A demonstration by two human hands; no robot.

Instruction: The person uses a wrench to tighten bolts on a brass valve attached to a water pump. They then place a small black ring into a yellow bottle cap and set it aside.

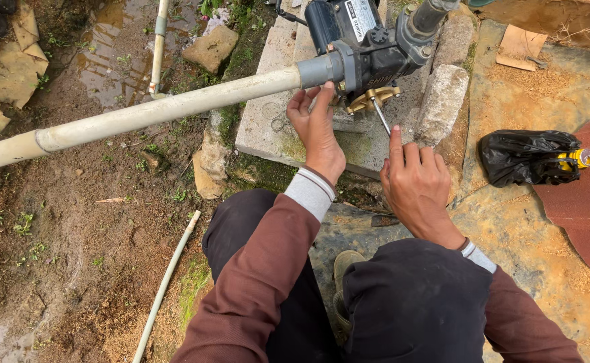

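Our left hand (316,128) cups its fingers under the water pump (362,50) by the pipe (147,114), while our right hand (416,185) clamps fingers on a screwdriver (380,114) at its brass fitting (373,98).

- The long white pipe (140,114) bars the way left of the pump (362,47).
- Rough stones (441,101) crowd the pump's right side.
- Bare slab (261,128) lies open just below the pump, between pipe and stones.
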